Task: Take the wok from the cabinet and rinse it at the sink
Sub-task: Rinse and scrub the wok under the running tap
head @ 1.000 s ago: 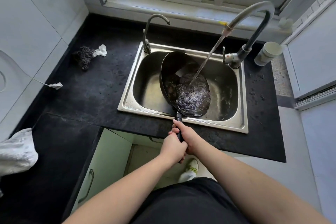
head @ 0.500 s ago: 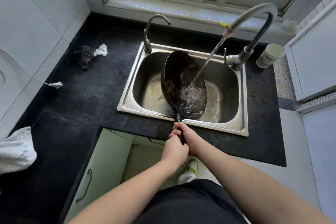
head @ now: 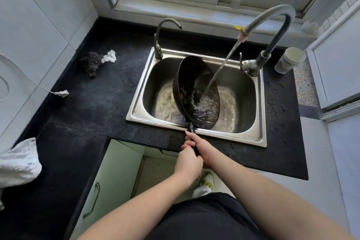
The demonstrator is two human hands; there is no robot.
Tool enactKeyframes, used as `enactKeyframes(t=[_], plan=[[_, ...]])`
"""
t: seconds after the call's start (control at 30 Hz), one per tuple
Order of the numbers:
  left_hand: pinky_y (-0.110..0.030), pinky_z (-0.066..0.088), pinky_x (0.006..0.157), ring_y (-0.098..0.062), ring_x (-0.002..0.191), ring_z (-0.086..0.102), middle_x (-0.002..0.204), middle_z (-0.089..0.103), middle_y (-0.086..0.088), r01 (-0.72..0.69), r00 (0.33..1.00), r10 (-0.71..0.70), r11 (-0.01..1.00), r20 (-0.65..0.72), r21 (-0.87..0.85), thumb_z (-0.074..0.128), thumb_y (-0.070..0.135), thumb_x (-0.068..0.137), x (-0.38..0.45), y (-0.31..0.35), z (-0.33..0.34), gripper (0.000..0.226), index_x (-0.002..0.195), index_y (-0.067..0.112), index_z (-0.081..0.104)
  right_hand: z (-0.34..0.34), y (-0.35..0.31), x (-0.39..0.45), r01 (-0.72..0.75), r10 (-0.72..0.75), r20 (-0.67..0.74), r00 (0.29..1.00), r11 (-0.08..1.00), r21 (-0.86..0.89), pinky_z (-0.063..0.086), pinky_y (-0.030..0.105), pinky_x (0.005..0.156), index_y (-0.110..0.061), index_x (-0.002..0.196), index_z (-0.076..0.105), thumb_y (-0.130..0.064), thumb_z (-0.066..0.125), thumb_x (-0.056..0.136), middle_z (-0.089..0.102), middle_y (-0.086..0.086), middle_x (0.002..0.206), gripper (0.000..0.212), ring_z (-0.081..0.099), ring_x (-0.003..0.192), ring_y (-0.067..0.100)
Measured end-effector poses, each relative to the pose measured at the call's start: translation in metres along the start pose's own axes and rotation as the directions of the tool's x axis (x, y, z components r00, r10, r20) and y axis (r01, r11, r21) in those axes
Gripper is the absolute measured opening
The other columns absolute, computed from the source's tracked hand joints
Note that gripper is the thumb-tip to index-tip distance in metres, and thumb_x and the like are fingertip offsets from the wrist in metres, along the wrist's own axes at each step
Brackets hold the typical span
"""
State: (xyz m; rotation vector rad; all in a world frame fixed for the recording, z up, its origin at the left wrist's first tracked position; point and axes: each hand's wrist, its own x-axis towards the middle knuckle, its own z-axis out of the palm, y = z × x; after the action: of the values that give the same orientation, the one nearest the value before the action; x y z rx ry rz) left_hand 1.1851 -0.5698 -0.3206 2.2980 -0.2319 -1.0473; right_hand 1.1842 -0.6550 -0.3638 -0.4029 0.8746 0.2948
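A black wok (head: 194, 84) stands tilted steeply on its side inside the steel sink (head: 262, 122), its open face turned right. Water streams from the tall curved faucet (head: 272, 23) into the wok and pools at its low edge. My left hand (head: 188, 162) and my right hand (head: 202, 147) both grip the wok's black handle at the sink's front rim, the right just ahead of the left. Foamy water lies on the sink floor. Below the counter, the cabinet door (head: 109, 177) hangs open.
A small second tap (head: 161, 35) stands at the sink's back left. On the black counter (head: 97, 103) lie a steel scourer with a white rag (head: 93, 61) and a cable end (head: 61, 93). Paper cups (head: 290, 60) stand right of the faucet. A white cloth (head: 17, 163) lies at the left.
The wok has tipped further onto its side, from a shallow tilt to nearly upright, and the water in it has drained down into the sink. Both hands kept their grip.
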Motion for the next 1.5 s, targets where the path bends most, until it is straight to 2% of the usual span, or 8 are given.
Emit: enactKeyframes(t=[0.17,0.37,0.53,0.63,0.77,1.13,1.3,1.5], plan=[[-0.039,0.059,0.070,-0.031,0.090,0.068,0.107,0.066,-0.011,0.041,0.999,-0.040,0.999,-0.030,0.028,0.050,0.017,0.086,0.001,0.004,0.005,0.035,0.121,0.013,0.054,0.000,-0.002,-0.001,-0.011,0.011,0.015,1.000,0.999,-0.031,0.044,0.026,0.067,-0.022,0.055,0.041,-0.028,0.056,0.091,0.033,-0.008,0.041,0.039,0.051,0.050,0.010],[-0.034,0.056,0.074,-0.029,0.098,0.066,0.112,0.065,-0.010,0.040,0.999,-0.038,0.998,-0.038,0.056,0.050,0.017,0.089,0.001,0.005,0.007,0.033,0.122,0.014,0.054,0.002,-0.004,-0.004,-0.017,0.017,-0.010,1.000,0.998,-0.063,0.044,0.027,0.064,-0.022,0.053,0.038,-0.026,0.053,0.092,0.032,-0.008,0.039,0.042,0.049,0.047,0.011],[-0.034,0.057,0.060,-0.031,0.081,0.069,0.103,0.065,-0.010,0.017,1.000,-0.016,0.999,-0.016,0.034,0.050,0.017,0.087,0.000,0.003,0.000,0.034,0.121,0.015,0.054,0.007,-0.002,-0.005,0.002,-0.007,-0.065,0.998,0.997,-0.076,0.042,0.027,0.066,-0.021,0.058,0.038,-0.024,0.053,0.093,0.033,-0.008,0.041,0.038,0.050,0.047,0.012],[-0.026,0.049,0.037,-0.022,0.050,0.062,0.084,0.061,-0.007,-0.006,0.999,0.007,1.000,0.031,-0.023,0.049,0.014,0.086,0.001,-0.002,-0.009,0.024,0.109,0.013,0.057,0.015,0.000,-0.004,0.029,-0.045,-0.129,0.991,0.993,-0.118,0.043,0.027,0.064,-0.019,0.067,0.040,-0.022,0.054,0.094,0.036,-0.008,0.043,0.030,0.051,0.047,0.014],[-0.023,0.042,0.032,-0.015,0.033,0.050,0.058,0.056,-0.008,0.021,0.995,-0.008,0.991,0.096,-0.132,0.047,0.012,0.088,0.003,-0.004,-0.022,0.011,0.096,0.008,0.052,0.027,0.003,-0.002,0.073,-0.121,-0.214,0.969,0.973,-0.217,0.046,0.027,0.060,-0.017,0.073,0.043,-0.020,0.055,0.094,0.043,-0.005,0.046,0.024,0.056,0.054,0.016],[-0.019,0.039,0.030,-0.009,0.027,0.044,0.054,0.052,-0.006,0.085,0.983,-0.051,0.979,0.178,-0.187,0.046,0.004,0.085,-0.002,0.013,-0.051,0.025,0.110,0.005,0.046,0.040,-0.002,-0.011,0.028,-0.096,-0.234,0.967,0.959,-0.280,0.036,0.025,0.048,-0.019,0.056,0.041,-0.033,0.054,0.093,0.060,-0.001,0.051,0.042,0.057,0.043,0.014],[-0.017,0.037,0.029,-0.007,0.023,0.043,0.055,0.054,-0.008,0.025,0.985,-0.010,0.996,0.171,-0.088,0.046,0.001,0.085,-0.004,0.032,-0.077,0.060,0.142,0.014,0.031,0.060,-0.012,-0.021,-0.045,0.003,-0.161,0.987,0.965,-0.260,0.030,0.011,0.039,-0.019,0.048,0.035,-0.045,0.048,0.091,0.040,-0.002,0.038,0.052,0.038,0.027,0.019],[-0.018,0.039,0.031,-0.009,0.027,0.048,0.054,0.056,-0.005,-0.102,0.985,0.084,0.988,0.153,0.114,0.046,0.004,0.085,-0.014,0.044,-0.102,0.056,0.140,0.010,0.038,0.081,-0.017,-0.025,0.006,-0.015,-0.042,0.999,0.979,-0.203,0.018,0.028,0.050,-0.021,0.039,0.037,-0.044,0.052,0.083,0.041,-0.008,0.043,0.052,0.038,0.036,0.018]])
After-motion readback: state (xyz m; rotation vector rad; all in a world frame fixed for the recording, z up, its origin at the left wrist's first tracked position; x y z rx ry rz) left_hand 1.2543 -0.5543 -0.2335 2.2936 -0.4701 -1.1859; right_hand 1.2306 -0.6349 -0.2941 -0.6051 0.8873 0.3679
